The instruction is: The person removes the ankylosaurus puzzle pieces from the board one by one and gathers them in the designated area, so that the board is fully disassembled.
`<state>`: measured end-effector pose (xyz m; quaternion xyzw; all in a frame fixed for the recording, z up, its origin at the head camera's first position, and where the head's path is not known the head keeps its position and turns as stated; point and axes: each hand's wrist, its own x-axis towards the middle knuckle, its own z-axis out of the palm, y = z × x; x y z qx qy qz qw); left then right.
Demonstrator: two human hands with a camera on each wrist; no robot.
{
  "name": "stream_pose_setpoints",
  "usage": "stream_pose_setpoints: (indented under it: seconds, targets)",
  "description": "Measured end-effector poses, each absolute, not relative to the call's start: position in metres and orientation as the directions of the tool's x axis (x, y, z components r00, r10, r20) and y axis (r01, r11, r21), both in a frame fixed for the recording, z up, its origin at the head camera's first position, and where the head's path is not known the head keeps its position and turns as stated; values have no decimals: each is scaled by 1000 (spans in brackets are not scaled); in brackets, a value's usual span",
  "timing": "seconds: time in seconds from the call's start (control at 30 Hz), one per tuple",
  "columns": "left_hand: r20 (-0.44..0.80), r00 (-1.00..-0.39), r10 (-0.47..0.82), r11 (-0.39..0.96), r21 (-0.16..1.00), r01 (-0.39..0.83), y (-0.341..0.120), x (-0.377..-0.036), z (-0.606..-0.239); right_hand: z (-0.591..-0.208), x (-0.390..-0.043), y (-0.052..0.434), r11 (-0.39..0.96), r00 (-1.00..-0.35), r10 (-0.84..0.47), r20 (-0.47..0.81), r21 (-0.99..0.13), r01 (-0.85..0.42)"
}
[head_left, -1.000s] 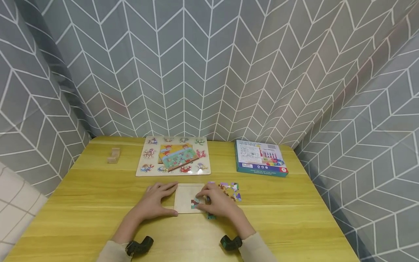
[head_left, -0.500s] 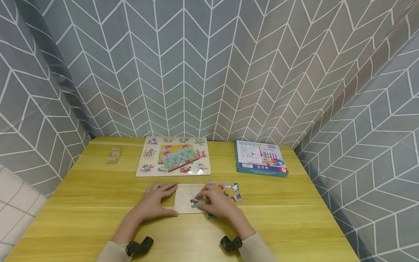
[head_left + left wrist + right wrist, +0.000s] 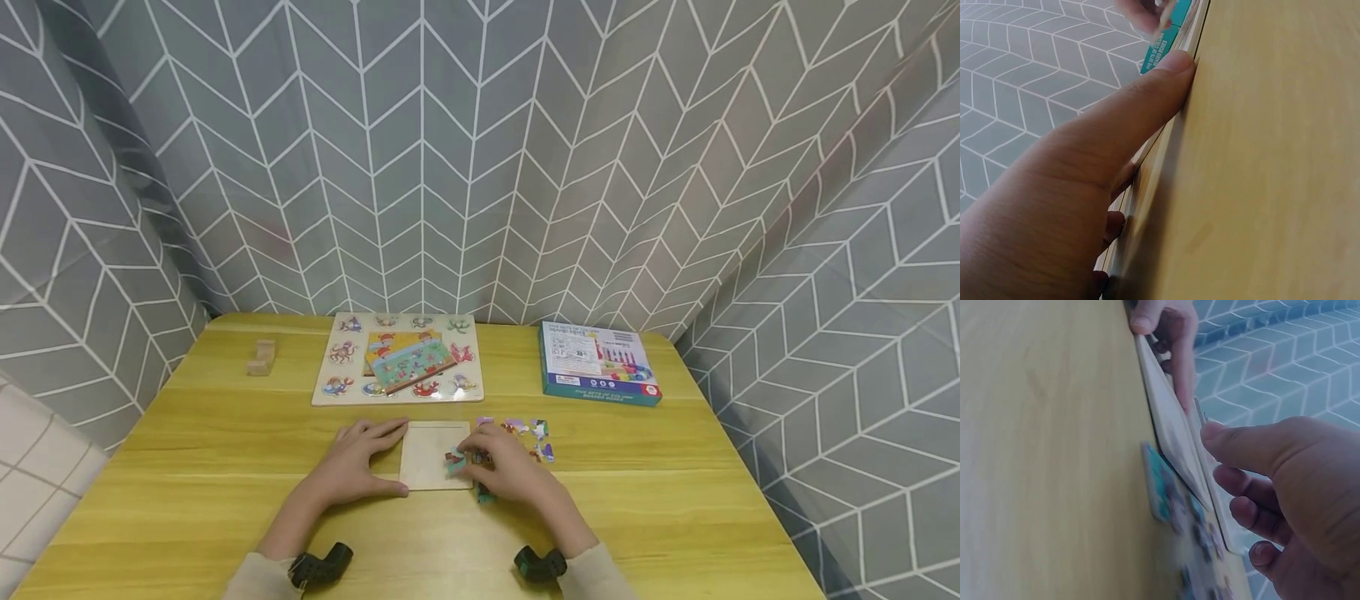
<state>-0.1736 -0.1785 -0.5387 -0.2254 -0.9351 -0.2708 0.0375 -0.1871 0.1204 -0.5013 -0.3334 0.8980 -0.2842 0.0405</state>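
Observation:
A pale square wooden puzzle tray (image 3: 427,467) lies on the table in front of the person. At its left side the left hand (image 3: 358,460) rests, thumb at the near corner and straight index finger at the far corner. In the left wrist view the thumb (image 3: 1147,103) extends along the tray's edge. Over the tray's right part, the right hand (image 3: 504,460) pinches a teal and brown jigsaw piece (image 3: 453,461) between thumb and fingers. In the right wrist view the thumb (image 3: 1254,445) mostly hides this piece. Several loose jigsaw pieces (image 3: 542,429) lie right of the tray, partly under the right hand.
Behind the tray lies a board with sea animals (image 3: 341,392), two picture puzzles (image 3: 414,364) on it. A flat teal and white box (image 3: 600,362) stands at back right. Small wooden blocks (image 3: 261,357) sit at back left. A patterned curtain (image 3: 480,167) hangs behind the table.
The right hand has lifted the teal and brown jigsaw piece and shifted slightly right with it, turning the piece a little. The left hand and the tray have stayed nearly in place.

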Motion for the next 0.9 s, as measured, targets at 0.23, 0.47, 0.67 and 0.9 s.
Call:
stream_pose_setpoints:
  seconds: [0.23, 0.47, 0.67, 0.9]
  targets:
    - [175, -899, 401, 753, 497, 432, -178, -173, -537, -495, -178, 153, 637, -835, -536, 121, -591, -495]
    - [165, -901, 401, 760, 489, 428, -178, -173, -536, -494, -162, 194, 673, -899, -423, 115, -624, -397]
    - [166, -902, 398, 762, 488, 427, -177, -173, -535, -503, -153, 227, 674, -905, -395, 154, -621, -400]
    - [162, -902, 401, 757, 495, 426, -177, -172, -535, -511, -145, 246, 678, -915, -390, 103, -640, -361]
